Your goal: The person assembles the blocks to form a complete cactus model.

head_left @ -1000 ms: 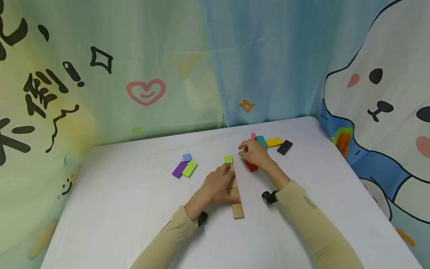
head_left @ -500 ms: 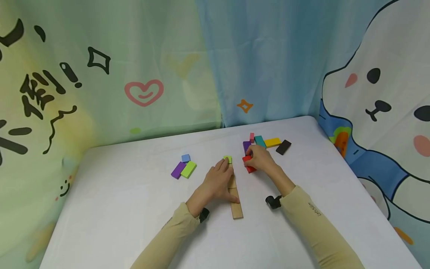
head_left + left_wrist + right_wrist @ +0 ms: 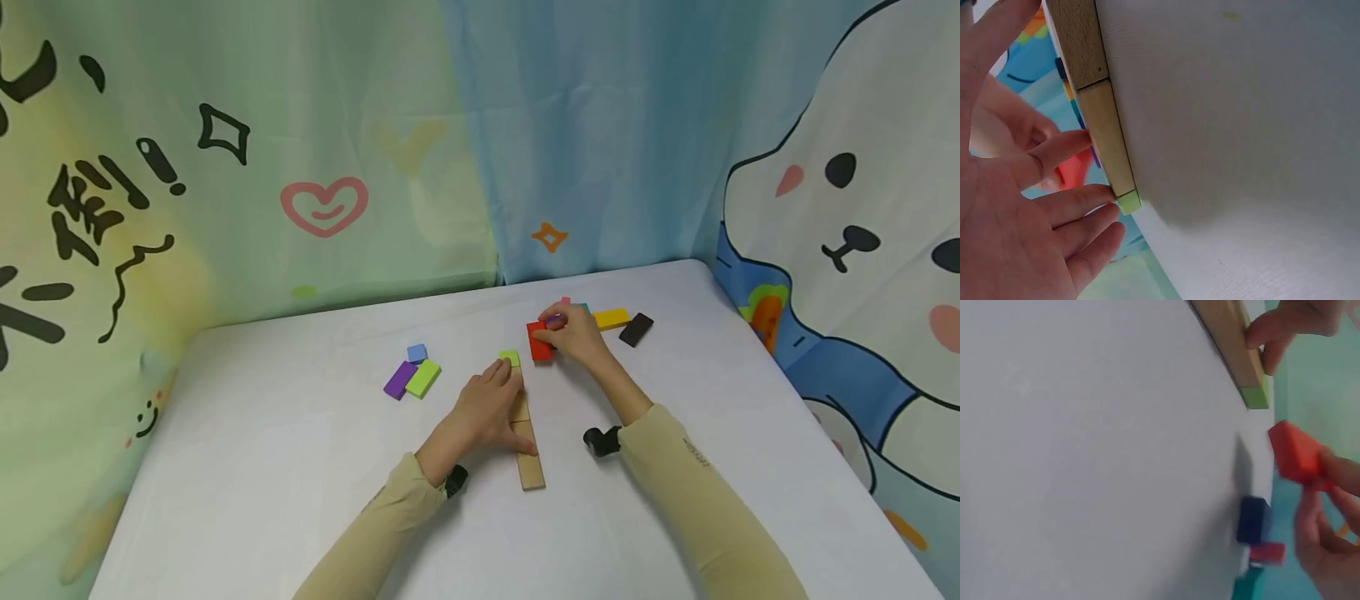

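My right hand pinches a red block between thumb and fingers. In the right wrist view that red block is raised above the table, with a shadow below. My left hand rests along a row of plain wooden blocks, its fingers extended. The left wrist view has its fingertips touching the wooden blocks near a small light green block. This light green block sits at the far end of the row.
Left of the row lie a blue block, a purple block and a light green block. At the back right are a yellow block and a dark brown block, with pink and teal blocks partly hidden by my right hand.
My right hand came down to the red block, took hold of it, then lifted it and moved it left and away. My left hand stays on the wooden row.
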The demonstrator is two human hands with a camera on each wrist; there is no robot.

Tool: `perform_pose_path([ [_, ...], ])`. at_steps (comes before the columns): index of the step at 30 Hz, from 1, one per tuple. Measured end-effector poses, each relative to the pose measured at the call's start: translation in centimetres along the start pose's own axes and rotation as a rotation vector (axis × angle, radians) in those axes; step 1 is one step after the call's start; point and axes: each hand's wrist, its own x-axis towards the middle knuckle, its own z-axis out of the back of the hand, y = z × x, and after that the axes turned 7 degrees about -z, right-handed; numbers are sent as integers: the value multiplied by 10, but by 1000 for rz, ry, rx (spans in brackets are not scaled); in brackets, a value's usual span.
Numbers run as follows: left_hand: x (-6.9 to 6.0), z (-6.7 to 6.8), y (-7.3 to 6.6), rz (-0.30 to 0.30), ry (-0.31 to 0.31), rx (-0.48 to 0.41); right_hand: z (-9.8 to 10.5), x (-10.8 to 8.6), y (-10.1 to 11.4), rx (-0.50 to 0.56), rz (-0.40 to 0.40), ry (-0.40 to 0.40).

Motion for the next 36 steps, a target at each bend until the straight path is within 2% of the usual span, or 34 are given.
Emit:
perform_pose_path([
  [4,0,0,0,-15,-10,1,-14,13,7,117,0,-40],
  [8,0,0,1,-25,-4,-20,-27,27,13,136,5,-37],
  [13,0,1,1,-22,15,-20,-38,40,17,54,1,48],
  [17,0,1,1,-32,2,1,-42,44,16,-10,-34,112],
  [21,0,0,1,-33,-8,8,-43,45,15,-50,-51,133],
  [30,0,3,0,-11,22,-5,-44,45,12,-89,-61,160],
  [33,0,4,0,-6,27,-10,-40,46,13,-73,-52,131],
  [36,1,3,0,-1,31,-7,-28,48,14,-55,-13,18],
])
